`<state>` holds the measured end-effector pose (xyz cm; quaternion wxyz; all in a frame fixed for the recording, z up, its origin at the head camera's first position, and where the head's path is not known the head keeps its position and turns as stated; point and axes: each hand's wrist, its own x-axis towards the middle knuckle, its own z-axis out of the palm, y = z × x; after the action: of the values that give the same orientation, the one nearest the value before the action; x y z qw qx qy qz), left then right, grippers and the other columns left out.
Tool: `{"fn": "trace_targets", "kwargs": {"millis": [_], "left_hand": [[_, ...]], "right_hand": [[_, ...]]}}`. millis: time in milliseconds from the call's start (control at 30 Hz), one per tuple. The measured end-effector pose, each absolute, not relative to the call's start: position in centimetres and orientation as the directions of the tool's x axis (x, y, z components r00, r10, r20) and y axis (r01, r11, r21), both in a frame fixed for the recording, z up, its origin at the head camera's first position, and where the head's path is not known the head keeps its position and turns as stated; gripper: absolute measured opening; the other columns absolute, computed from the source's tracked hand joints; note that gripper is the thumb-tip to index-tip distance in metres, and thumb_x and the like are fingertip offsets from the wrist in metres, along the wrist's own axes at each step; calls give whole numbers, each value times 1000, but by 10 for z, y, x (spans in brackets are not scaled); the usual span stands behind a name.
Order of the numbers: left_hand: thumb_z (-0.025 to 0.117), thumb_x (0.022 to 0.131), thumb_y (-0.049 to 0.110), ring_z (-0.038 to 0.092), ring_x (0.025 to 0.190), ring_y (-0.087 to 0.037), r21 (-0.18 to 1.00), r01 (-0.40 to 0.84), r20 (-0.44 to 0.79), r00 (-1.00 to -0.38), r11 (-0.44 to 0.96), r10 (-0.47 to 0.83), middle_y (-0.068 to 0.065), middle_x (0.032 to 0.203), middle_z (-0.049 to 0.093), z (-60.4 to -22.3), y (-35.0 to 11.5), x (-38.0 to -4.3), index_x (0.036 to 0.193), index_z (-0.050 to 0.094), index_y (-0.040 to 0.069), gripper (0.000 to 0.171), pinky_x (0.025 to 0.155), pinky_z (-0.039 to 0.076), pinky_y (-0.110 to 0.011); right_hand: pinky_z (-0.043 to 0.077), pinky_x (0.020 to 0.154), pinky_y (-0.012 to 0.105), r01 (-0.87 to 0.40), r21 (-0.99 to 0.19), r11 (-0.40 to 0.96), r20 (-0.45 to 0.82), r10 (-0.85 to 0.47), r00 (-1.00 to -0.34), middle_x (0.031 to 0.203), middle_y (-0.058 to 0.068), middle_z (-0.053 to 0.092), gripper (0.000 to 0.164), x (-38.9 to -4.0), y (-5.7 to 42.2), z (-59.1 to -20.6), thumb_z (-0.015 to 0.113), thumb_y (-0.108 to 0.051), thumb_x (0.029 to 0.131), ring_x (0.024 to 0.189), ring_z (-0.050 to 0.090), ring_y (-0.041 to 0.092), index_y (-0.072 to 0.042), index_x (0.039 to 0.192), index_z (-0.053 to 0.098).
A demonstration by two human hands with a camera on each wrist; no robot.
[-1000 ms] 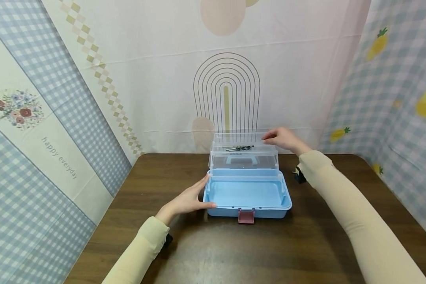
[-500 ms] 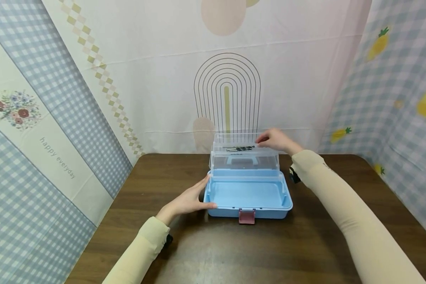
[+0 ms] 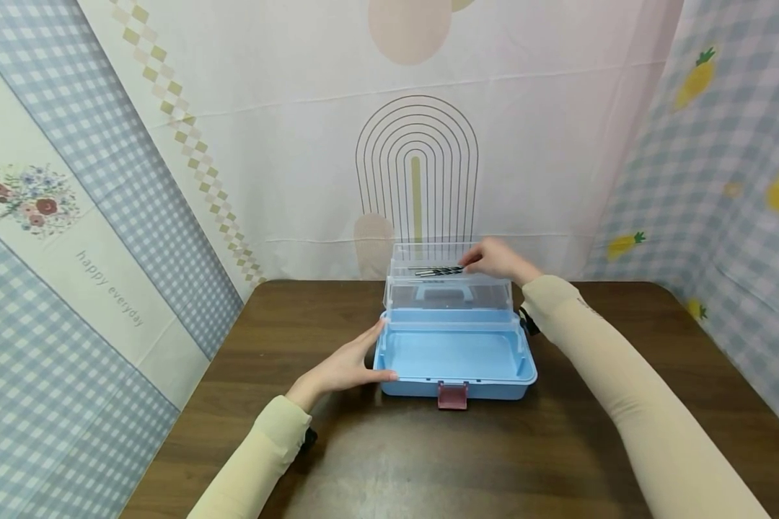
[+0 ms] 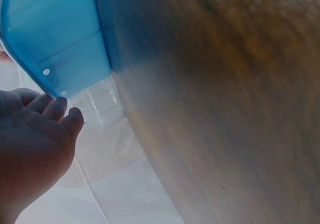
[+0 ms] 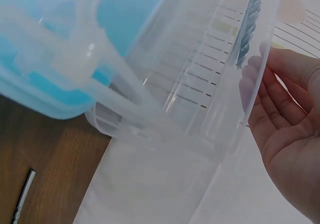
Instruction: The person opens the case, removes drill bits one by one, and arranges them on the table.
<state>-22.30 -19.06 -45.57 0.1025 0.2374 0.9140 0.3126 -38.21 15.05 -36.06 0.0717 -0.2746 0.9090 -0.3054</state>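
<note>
A light blue toolbox (image 3: 454, 389) stands unfolded on the table, with its clear trays (image 3: 428, 283) raised behind the blue base. My left hand (image 3: 340, 366) rests against its left front corner, thumb on the front rim and fingers straight along the side. In the left wrist view those fingers touch the blue wall. Several dark spiral drill bits (image 3: 438, 272) lie in an upper tray. My right hand (image 3: 496, 259) reaches into that tray, fingertips at the bits' right end. The tray's translucent wall blurs the fingertips in the right wrist view, so whether they pinch a bit is unclear.
Another metal rod (image 5: 23, 196), which looks like a drill bit, lies on the wooden table (image 3: 389, 461) right of the box. A pink latch (image 3: 452, 396) hangs open at the box's front. Patterned cloths (image 3: 298, 180) hang behind and at both sides.
My right hand has moved left along the upper tray, from its right part to the end of the drill bits. The left hand has stayed at the box's corner.
</note>
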Motion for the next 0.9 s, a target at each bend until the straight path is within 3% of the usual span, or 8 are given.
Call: {"fn": "trace_targets", "kwargs": {"millis": [367, 900], "left_hand": [[70, 82, 69, 16, 151, -15, 621, 354, -53, -871, 699, 488, 11, 167, 2, -458, -190, -225, 163, 1, 29, 114, 119, 25, -47], [71, 82, 68, 15, 151, -13, 629, 344, -58, -874, 697, 483, 12, 167, 2, -457, -191, -224, 163, 1, 28, 114, 119, 24, -46]], "right_hand": [[52, 93, 50, -428, -606, 670, 19, -525, -851, 119, 23, 69, 26, -385, 147, -367, 65, -3, 98, 108, 65, 37, 6, 121, 69], [53, 91, 48, -446, -586, 676, 50, -519, -853, 114, 22, 71, 23, -389, 143, -375, 66, -2, 95, 104, 66, 36, 5, 116, 72]]}}
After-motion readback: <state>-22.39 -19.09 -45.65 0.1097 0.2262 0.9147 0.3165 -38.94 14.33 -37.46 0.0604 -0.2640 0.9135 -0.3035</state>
